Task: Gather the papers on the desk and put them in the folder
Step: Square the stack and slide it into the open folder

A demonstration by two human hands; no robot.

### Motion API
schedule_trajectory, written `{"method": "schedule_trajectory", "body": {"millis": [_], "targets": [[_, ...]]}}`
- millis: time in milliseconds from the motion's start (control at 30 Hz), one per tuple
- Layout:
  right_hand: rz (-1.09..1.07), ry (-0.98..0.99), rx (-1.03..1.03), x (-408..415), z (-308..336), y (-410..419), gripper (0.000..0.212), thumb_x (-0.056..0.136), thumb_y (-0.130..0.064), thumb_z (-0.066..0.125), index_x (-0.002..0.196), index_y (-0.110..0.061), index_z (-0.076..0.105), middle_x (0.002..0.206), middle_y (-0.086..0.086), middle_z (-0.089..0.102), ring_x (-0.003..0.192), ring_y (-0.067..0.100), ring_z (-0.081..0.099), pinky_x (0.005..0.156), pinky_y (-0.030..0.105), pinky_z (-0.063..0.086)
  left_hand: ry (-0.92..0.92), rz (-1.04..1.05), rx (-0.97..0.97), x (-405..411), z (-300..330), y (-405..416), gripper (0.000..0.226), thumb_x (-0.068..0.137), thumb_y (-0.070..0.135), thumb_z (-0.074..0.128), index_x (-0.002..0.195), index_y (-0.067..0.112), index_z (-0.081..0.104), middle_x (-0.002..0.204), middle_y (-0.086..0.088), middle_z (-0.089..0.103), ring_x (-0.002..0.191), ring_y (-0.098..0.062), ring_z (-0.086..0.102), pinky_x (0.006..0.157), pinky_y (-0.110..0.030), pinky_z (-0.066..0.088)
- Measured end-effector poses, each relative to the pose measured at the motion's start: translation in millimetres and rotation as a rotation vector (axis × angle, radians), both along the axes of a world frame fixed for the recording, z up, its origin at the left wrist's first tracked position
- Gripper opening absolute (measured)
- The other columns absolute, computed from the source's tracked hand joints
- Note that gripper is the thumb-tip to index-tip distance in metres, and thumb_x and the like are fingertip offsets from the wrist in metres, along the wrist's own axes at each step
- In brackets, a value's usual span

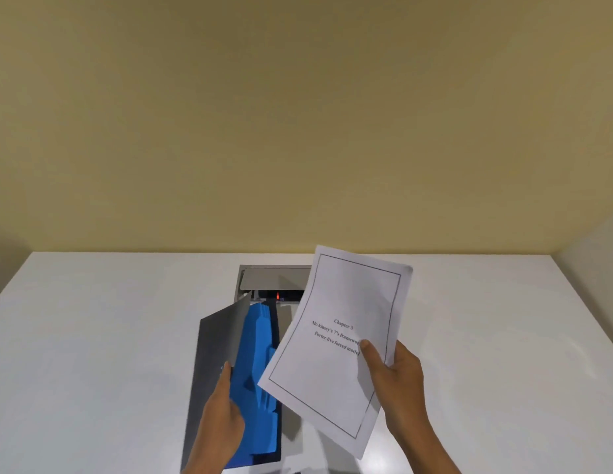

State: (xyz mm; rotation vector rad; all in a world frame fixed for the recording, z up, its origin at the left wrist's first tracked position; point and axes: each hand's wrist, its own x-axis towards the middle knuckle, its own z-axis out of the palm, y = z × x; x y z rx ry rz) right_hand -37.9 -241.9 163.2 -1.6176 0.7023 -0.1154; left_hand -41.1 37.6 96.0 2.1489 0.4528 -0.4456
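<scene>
A grey folder (pixel 214 350) with blue dividers (pixel 255 364) inside lies at the near middle of the white desk (pixel 92 336). My left hand (pixel 221 419) grips the folder's grey front cover and holds it lifted, so the blue dividers show. My right hand (pixel 395 374) pinches a thin stack of white papers (pixel 335 343) by its right edge, thumb on top. The top sheet has a black border and printed text starting "Chapter 3". The papers hang tilted in the air over the folder's right side, above the desk.
A grey cable box (pixel 274 278) with an open lid and a small red light is set into the desk behind the folder. A yellow wall rises behind the desk. A pale wall borders the desk on the right.
</scene>
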Motion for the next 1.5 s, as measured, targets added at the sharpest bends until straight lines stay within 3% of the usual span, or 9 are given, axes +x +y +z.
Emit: {"method": "schedule_trajectory", "body": {"millis": [167,333,500,733,900,1167,1333,1433,1500], "targets": [[0.161,-0.124,-0.133,6.9,11.4,7.3,0.011,0.099,-0.018,0.068,0.097,-0.029,0.073,0.084,-0.023,0.077,0.074,0.000,0.074,0.058,0.012,0.055,-0.016,-0.034,-0.028,-1.4,2.2,-35.7,0.069,0.104,-0.006,0.037,0.166,0.017,0.016,0.169,-0.003,0.033,0.149,-0.024,0.042,0.106,-0.016,0.033],[0.351,-0.119,-0.327,4.7,-4.4,11.4,0.011,0.103,-0.023,0.061,0.101,-0.023,0.071,0.084,-0.015,0.073,0.079,0.007,0.071,0.065,0.025,0.062,-0.017,-0.068,-0.020,2.3,2.6,-54.7,0.065,0.106,0.000,0.038,0.165,0.019,0.018,0.170,-0.006,0.032,0.153,-0.030,0.037,0.122,-0.043,0.035],[0.470,-0.062,-0.391,-0.3,-13.1,15.4,0.012,0.104,-0.026,0.059,0.110,-0.036,0.058,0.098,-0.017,0.070,0.082,-0.002,0.069,0.070,0.010,0.058,-0.021,-0.036,-0.028,3.9,5.3,-66.6,0.065,0.106,0.001,0.041,0.165,0.017,0.018,0.171,-0.005,0.028,0.155,-0.031,0.033,0.124,-0.041,0.030],[0.543,0.031,-0.402,6.6,-18.4,16.9,0.025,0.104,-0.024,0.058,0.127,-0.018,0.066,0.115,-0.011,0.073,0.088,0.002,0.069,0.066,-0.002,0.048,-0.008,0.020,-0.085,7.5,0.1,-68.6,0.061,0.107,0.008,0.046,0.163,0.023,0.026,0.166,-0.008,0.038,0.149,-0.035,0.043,0.116,-0.052,0.043],[0.576,0.058,-0.416,17.7,-22.8,24.4,0.027,0.103,-0.032,0.060,0.127,-0.021,0.063,0.127,-0.007,0.072,0.103,0.012,0.073,0.074,0.007,0.055,-0.005,0.045,-0.085,7.3,6.8,-73.1,0.059,0.107,0.011,0.046,0.162,0.023,0.027,0.164,-0.008,0.040,0.147,-0.036,0.045,0.115,-0.052,0.043],[0.618,0.095,-0.468,38.6,-39.5,50.2,0.024,0.102,-0.029,0.059,0.123,-0.018,0.065,0.123,-0.002,0.073,0.103,0.017,0.073,0.083,0.026,0.065,0.007,0.052,-0.092,6.4,16.0,-79.5,0.059,0.105,0.010,0.051,0.159,0.010,0.030,0.158,-0.013,0.046,0.142,-0.034,0.050,0.116,-0.041,0.042],[0.619,0.137,-0.533,46.2,-47.0,75.0,0.022,0.103,-0.024,0.056,0.122,-0.014,0.064,0.118,0.004,0.073,0.104,0.021,0.071,0.091,0.028,0.061,-0.019,0.057,-0.098,5.6,18.4,-80.5,0.059,0.105,0.009,0.050,0.146,0.051,0.043,0.154,-0.007,0.048,0.141,-0.034,0.051,0.119,-0.043,0.038],[0.615,0.173,-0.551,46.9,-48.7,89.2,0.030,0.106,-0.026,0.054,0.134,-0.015,0.057,0.125,0.004,0.069,0.112,0.022,0.068,0.093,0.025,0.054,0.003,0.043,-0.077,3.7,15.0,-79.0,0.056,0.105,0.011,0.051,0.158,0.016,0.035,0.160,-0.013,0.045,0.145,-0.034,0.049,0.121,-0.041,0.035],[0.611,0.189,-0.555,46.4,-50.9,97.9,0.032,0.105,-0.027,0.055,0.136,-0.017,0.053,0.120,0.001,0.068,0.107,0.019,0.068,0.092,0.025,0.054,0.008,0.044,-0.098,1.4,15.4,-78.5,0.057,0.106,0.011,0.049,0.159,0.010,0.030,0.161,-0.012,0.044,0.146,-0.032,0.048,0.122,-0.038,0.033]]}}
